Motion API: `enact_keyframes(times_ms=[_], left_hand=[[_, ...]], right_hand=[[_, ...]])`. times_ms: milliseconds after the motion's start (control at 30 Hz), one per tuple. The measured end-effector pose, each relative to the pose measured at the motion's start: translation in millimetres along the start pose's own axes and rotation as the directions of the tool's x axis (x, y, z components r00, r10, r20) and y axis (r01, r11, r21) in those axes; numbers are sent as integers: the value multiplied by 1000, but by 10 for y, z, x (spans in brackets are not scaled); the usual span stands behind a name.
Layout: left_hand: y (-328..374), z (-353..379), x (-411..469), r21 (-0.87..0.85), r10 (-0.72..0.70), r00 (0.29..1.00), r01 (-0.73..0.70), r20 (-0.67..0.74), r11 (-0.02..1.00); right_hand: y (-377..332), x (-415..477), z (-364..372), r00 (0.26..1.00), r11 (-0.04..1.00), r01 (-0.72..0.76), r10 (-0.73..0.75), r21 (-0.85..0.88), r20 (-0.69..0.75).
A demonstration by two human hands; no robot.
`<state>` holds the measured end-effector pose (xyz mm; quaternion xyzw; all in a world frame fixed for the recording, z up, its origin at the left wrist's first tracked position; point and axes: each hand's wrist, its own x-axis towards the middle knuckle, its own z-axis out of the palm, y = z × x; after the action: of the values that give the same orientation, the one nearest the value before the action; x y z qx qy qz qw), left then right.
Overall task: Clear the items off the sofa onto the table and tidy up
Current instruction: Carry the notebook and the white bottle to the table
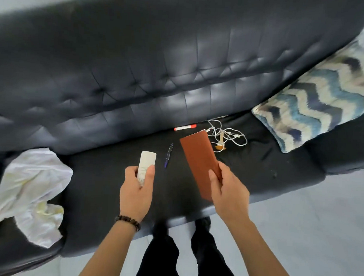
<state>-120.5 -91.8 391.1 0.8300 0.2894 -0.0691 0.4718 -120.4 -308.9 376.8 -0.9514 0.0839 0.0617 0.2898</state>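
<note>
Sofa (138,72) first: what kind, and from where?
— Black tufted leather, viewed from above by a person standing at its front edge. Black trousers (162,259) and pale grey floor (298,239) below.

Left grip?
— Left grip (136,190), beaded bracelet (128,221) at the wrist, clamped round the lower half of a white remote control (147,160), thumb against its right edge. Held over the middle of the seat.

Right grip?
— Right grip (228,195) pinching the near end of a flat rust-brown case (199,155), wallet or notebook, hard to tell. Far end angled toward the backrest.

Loose on the seat?
— Blue pen (168,155) lying between remote and case. Red-capped white marker (185,127) farther back, tucked against the backrest crease. Tangle of white cable (225,133) just right of the marker, partly behind the case's far end, with a small brown object (219,147) beside it, too small to identify.

At the ends?
— Crumpled white cloth (32,191) draped over the left end of the seat. Chevron-patterned cushion (318,98) in blue, navy and cream, propped in the right corner.
</note>
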Motion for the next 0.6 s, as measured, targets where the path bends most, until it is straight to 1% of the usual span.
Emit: enact_keyframes(times_ms=[100,167,267,333,400,500,600], left_hand=[[409,-361,-381,-33,91,996,-92,-20,995],[624,-561,-570,-47,175,984,-176,-22,983],[819,-780,-770,-57,324,945,-321,40,945],[846,-892,-876,-64,384,915,-379,121,923],[798,-974,-932,-89,427,879,-417,214,904],[659,-974,-1014,-96,467,824,-463,319,881],[557,-791,-1226,-117,498,755,-500,426,858]], right_hand=[[-188,-351,-607,996,999,-18,22,45,-87],[-275,-566,-903,984,998,-27,36,53,-172],[-336,-908,-1164,952,994,-87,104,72,-289],[-353,-1206,-1242,916,978,-170,202,122,-346],[-355,-1570,-1248,850,944,-267,326,195,-415],[-292,-2173,-1162,694,855,-398,518,333,-501],[-165,-2798,-1088,544,760,-477,650,442,-531]])
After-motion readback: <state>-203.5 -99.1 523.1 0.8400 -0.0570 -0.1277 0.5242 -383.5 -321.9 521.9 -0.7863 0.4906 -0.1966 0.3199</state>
